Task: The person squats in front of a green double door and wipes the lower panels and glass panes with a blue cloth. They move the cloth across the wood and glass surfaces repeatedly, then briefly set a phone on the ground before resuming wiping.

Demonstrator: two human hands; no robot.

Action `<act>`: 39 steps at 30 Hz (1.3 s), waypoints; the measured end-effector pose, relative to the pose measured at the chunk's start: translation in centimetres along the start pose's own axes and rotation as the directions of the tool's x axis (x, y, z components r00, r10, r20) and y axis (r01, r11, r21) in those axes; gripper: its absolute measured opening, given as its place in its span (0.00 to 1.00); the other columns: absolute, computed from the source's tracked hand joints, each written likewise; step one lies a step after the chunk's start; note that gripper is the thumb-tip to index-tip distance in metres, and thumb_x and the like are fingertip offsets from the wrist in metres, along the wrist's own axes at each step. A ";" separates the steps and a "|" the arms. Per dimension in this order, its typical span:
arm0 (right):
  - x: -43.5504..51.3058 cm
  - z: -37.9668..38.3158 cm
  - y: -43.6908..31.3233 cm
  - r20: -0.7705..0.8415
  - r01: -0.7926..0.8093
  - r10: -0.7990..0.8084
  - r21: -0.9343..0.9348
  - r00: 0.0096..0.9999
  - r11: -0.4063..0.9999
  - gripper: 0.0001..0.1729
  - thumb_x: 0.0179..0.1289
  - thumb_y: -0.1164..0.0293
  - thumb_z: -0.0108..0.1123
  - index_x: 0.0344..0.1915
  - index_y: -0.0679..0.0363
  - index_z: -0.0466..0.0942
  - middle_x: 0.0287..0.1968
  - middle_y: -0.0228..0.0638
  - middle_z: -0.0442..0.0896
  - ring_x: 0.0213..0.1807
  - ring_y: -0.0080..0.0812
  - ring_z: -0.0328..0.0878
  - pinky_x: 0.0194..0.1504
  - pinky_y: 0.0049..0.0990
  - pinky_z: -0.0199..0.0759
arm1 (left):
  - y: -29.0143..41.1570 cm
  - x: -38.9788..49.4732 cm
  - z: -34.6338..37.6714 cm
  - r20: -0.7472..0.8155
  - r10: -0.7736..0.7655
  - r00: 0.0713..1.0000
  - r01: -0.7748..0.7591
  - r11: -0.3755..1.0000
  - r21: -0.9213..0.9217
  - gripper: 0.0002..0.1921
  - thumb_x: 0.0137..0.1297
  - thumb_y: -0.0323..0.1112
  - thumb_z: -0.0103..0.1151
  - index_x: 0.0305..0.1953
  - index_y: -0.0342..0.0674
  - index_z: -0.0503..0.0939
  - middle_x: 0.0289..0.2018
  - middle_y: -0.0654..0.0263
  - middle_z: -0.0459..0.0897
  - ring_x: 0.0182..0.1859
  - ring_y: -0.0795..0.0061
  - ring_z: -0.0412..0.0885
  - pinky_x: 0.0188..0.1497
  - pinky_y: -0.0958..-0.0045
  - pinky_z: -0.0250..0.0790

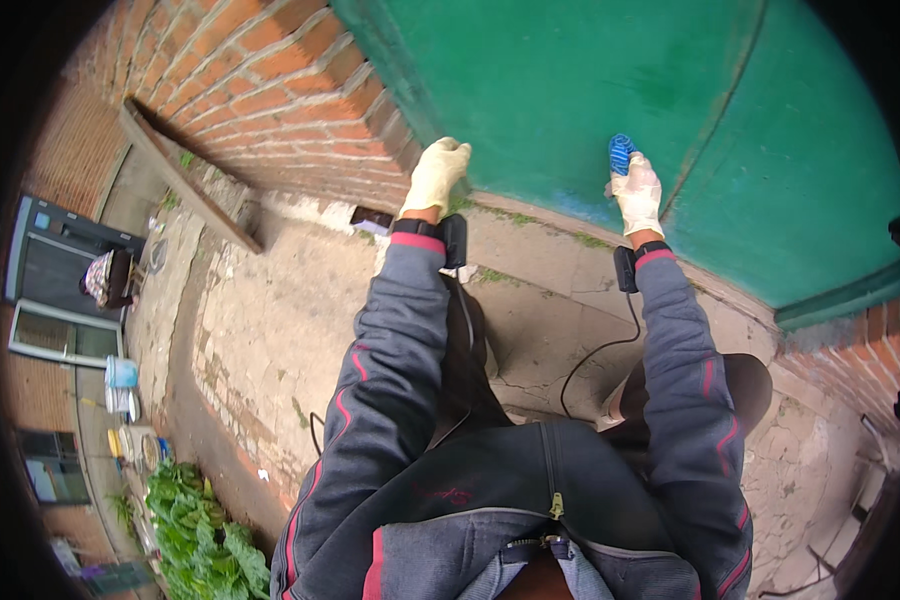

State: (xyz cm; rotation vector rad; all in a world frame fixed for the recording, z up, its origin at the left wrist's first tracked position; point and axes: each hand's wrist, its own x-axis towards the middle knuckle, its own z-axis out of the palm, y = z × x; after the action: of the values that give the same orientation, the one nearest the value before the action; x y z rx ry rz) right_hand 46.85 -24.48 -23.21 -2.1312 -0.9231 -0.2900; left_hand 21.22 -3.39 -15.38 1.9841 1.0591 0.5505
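Before me stands a green metal door [562, 90] in a brick wall. My right hand [637, 191], in a pale latex glove, grips a blue striped cloth [621, 154] close to the door's lower part; whether the cloth touches the door cannot be told. My left hand [439, 176], gloved the same way, is closed near the door's left edge beside the brick corner. No object shows in it, but the inside of its fingers is hidden. A dark device with a cable is strapped at each wrist.
A wooden plank [187, 176] leans by the brick wall [270, 97]. A dark box [371, 220] lies at its base. Far left are a seated person [109, 279], buckets [121, 375] and leafy plants [202, 525]. Metal frames [862, 495] stand at the lower right.
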 end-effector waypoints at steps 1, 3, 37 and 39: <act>-0.1 -1.5 1.7 -0.048 -0.039 0.037 -0.038 0.998 0.999 0.15 0.53 0.67 0.62 0.40 0.63 0.74 0.36 0.50 0.81 0.33 0.52 0.82 0.36 0.43 0.78 | 0.3 -0.3 0.4 0.032 0.018 0.999 -0.017 1.000 -0.018 0.18 0.71 0.42 0.54 0.48 0.30 0.77 0.35 0.62 0.83 0.34 0.74 0.79 0.39 0.71 0.70; -0.6 -5.1 5.4 -0.136 -0.093 0.078 -0.108 0.988 0.990 0.17 0.51 0.67 0.63 0.40 0.63 0.73 0.37 0.51 0.80 0.35 0.53 0.82 0.38 0.44 0.77 | 1.5 -0.4 1.7 0.091 0.011 0.996 -0.003 0.996 -0.087 0.17 0.71 0.42 0.52 0.48 0.33 0.76 0.35 0.64 0.82 0.34 0.76 0.77 0.38 0.73 0.69; 2.0 -15.8 10.2 -0.502 -0.301 0.152 -0.231 0.852 0.925 0.19 0.53 0.74 0.62 0.44 0.69 0.70 0.37 0.48 0.75 0.27 0.47 0.79 0.28 0.35 0.76 | 8.1 -0.9 12.5 0.257 0.281 0.924 -0.317 0.942 0.109 0.16 0.70 0.42 0.53 0.44 0.32 0.78 0.38 0.48 0.84 0.42 0.51 0.83 0.44 0.64 0.72; 2.5 -16.2 10.3 -0.409 -0.340 0.511 0.423 0.756 0.840 0.16 0.51 0.75 0.62 0.41 0.65 0.71 0.38 0.48 0.75 0.23 0.46 0.79 0.27 0.36 0.77 | 8.0 -0.7 13.1 0.263 0.271 0.926 -0.315 0.938 0.144 0.16 0.69 0.42 0.53 0.44 0.32 0.78 0.38 0.46 0.83 0.43 0.49 0.82 0.44 0.63 0.72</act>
State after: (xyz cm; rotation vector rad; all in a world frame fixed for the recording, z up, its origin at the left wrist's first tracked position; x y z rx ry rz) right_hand 57.28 -39.59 -17.01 -1.7570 -0.1336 -0.4052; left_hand 33.54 -12.44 -16.52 2.3267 0.6868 0.3643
